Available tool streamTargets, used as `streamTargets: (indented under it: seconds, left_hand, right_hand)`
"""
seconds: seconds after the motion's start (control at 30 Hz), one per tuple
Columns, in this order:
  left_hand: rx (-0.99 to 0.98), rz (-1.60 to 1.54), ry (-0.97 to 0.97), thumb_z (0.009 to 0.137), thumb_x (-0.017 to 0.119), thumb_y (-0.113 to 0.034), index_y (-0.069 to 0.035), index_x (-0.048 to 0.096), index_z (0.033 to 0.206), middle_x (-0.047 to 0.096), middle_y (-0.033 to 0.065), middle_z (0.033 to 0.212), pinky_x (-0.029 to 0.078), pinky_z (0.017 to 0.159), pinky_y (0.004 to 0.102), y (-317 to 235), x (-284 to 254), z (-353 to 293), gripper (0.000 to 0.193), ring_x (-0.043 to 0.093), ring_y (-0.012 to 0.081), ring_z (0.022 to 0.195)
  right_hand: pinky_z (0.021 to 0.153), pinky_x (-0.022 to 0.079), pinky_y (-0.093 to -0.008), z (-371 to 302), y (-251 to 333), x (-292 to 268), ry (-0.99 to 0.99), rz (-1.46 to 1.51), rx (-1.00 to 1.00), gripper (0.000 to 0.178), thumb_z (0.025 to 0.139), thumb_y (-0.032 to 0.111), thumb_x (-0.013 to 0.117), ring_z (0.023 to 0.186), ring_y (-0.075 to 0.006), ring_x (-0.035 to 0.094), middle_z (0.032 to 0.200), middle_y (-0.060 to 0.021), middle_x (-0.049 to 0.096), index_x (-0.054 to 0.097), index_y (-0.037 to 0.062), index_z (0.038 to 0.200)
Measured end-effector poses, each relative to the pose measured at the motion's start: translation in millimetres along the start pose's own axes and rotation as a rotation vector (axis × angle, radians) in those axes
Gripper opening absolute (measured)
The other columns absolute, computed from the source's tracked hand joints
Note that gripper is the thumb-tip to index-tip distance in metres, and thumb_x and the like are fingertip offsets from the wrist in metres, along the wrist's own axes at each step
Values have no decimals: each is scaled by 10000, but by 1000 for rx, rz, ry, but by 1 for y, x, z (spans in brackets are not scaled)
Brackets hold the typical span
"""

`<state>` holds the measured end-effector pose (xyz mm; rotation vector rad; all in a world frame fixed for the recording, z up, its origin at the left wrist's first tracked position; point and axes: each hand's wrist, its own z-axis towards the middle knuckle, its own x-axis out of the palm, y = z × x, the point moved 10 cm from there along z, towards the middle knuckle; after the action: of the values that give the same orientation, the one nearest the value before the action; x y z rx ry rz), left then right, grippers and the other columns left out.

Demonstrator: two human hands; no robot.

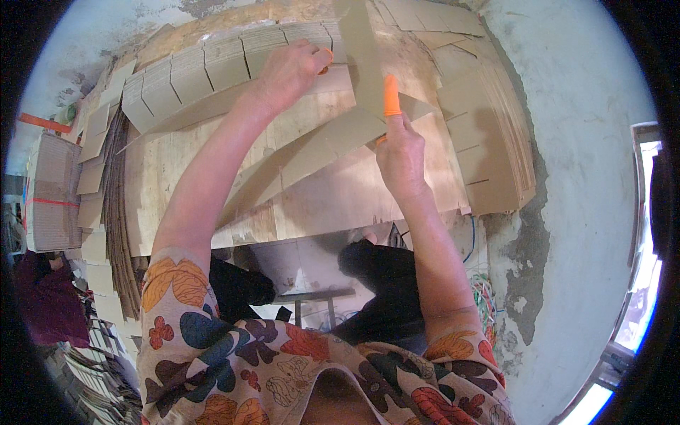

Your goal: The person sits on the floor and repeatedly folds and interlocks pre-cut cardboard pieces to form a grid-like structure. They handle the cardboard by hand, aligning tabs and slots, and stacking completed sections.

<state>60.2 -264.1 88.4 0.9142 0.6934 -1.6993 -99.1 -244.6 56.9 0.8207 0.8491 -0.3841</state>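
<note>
My left arm reaches up and across, its hand (289, 76) back upward over a row of notched cardboard pieces (191, 71) at the far side of the bench (326, 195). My right forearm rises more steeply, and that hand (401, 152) lies beside the place where a lengthwise cardboard strip (360, 49) meets a slanting cardboard strip (304, 152). One right finger, in an orange cover (392, 95), points away from me along the lengthwise strip's edge; the others are folded in.

The left fingers are curled close together, with orange showing at their right edge; their tips are hidden, and I cannot tell whether they grip anything. Nor can I tell whether the right fingers are clamped on a strip, their undersides being out of sight. The lengthwise strip is cut off by the upper edge of the view.

The bench top is pale, worn wood. Stacked cardboard (489, 134) stands at its right end, and more layered cardboard (117, 205) lines the left. Beyond the right end is a pale wall (595, 106) with bare, flaking patches; a bright opening (641, 312) shows at the far right.
</note>
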Motion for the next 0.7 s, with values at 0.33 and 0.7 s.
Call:
streamTargets:
  seconds: [0.33,0.7]
  left_hand:
    - [-377,-609,107,711,722,-279,-39,584,882,584,90,756,446,611,369,19,-16,-3,325,570,226,760]
    - [-297,244,243,664,754,-243,-41,501,1125,590,102,1027,462,834,409,86,68,16,564,510,283,1047]
  right_hand:
    - [612,511,-428,-9,-8,4,35,-93,24,675,713,-69,479,766,-379,603,1015,-207,545,306,61,1353]
    - [651,525,-369,-19,-6,6,4,-17,53,795,667,-121,574,776,-321,623,1009,-170,587,319,127,1377]
